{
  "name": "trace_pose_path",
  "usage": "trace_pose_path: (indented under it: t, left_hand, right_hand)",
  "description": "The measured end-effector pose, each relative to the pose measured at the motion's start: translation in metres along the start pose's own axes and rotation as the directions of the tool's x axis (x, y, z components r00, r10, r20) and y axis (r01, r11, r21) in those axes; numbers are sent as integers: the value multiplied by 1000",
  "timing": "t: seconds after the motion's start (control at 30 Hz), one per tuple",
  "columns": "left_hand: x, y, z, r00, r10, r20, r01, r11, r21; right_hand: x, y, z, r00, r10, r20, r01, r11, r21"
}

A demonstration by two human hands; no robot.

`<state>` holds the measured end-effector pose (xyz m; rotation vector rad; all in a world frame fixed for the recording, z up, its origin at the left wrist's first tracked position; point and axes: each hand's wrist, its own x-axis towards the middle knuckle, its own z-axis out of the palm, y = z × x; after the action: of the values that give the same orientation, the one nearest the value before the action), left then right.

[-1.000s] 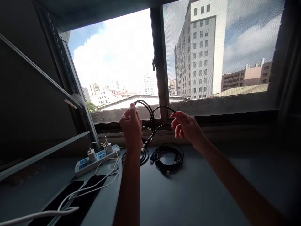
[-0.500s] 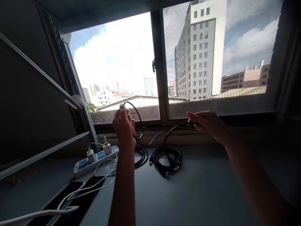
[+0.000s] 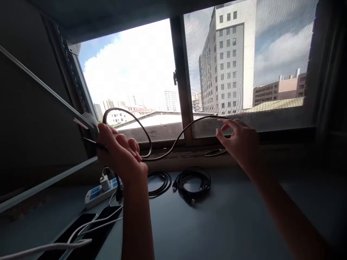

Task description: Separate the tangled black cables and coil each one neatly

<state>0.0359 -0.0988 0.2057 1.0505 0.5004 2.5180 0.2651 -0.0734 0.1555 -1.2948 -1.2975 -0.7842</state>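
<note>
A black cable (image 3: 177, 139) curves through the air between my two hands. My left hand (image 3: 119, 150) is closed around it, with one loop rising above the fist and a short piece sticking out to the left. A black plug end (image 3: 118, 193) hangs below that fist. My right hand (image 3: 237, 135) has its thumb and index finger apart, and the cable runs behind its upper fingers; any contact there is hidden. Below this hand, a small bend of dark cable (image 3: 215, 153) shows near the sill. Two coiled black cables, a left coil (image 3: 162, 186) and a right coil (image 3: 193, 191), lie on the table.
A white power strip (image 3: 94, 195) with a plugged-in charger (image 3: 104, 183) stands at the left. White charging cords (image 3: 78, 231) cross two dark flat devices lying on the grey table (image 3: 189, 231). Behind is a window frame (image 3: 183, 90); a metal shelf post and bars (image 3: 54, 180) stand left.
My left hand has moved left and turned, carrying the cable loop with it. My right thumb and index finger have spread apart. The cable between my hands now arches higher.
</note>
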Motion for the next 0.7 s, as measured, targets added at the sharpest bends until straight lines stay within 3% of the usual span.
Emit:
trace_pose_path:
  t: [0.1, 0.2, 0.33, 0.4, 0.47, 0.53, 0.63, 0.7]
  left_hand:
    - [1, 3, -2, 1000, 2, 11, -3, 1000, 12]
    - [3, 2, -3, 999, -5, 37, 4, 1000, 17]
    - [4, -4, -2, 995, -53, 88, 54, 999, -7]
    - [4, -8, 0, 992, -68, 105, 70, 997, -21]
    - [2, -12, 0, 991, -64, 116, 68, 997, -33]
    - [2, -16, 0, 991, -53, 122, 59, 997, -42]
    - [4, -20, -1, 979, -79, 186, 84, 996, -20]
    - [7, -23, -1, 949, -145, 280, 143, 989, 30]
  right_hand:
    - [0, 2, -1, 996, 87, 23, -86, 994, -71]
    - [-2, 12, 3, 954, 261, 150, -232, 955, -182]
    - [-6, 28, 10, 796, 421, 436, -341, 906, -252]
    - [-7, 34, 11, 743, 468, 478, -353, 881, -314]
    - [-7, 38, 11, 758, 485, 435, -338, 864, -374]
    - [-7, 43, 9, 807, 456, 375, -329, 875, -356]
    - [-6, 52, 11, 862, 381, 333, -331, 923, -197]
    - [-8, 59, 17, 870, 356, 342, -341, 934, -104]
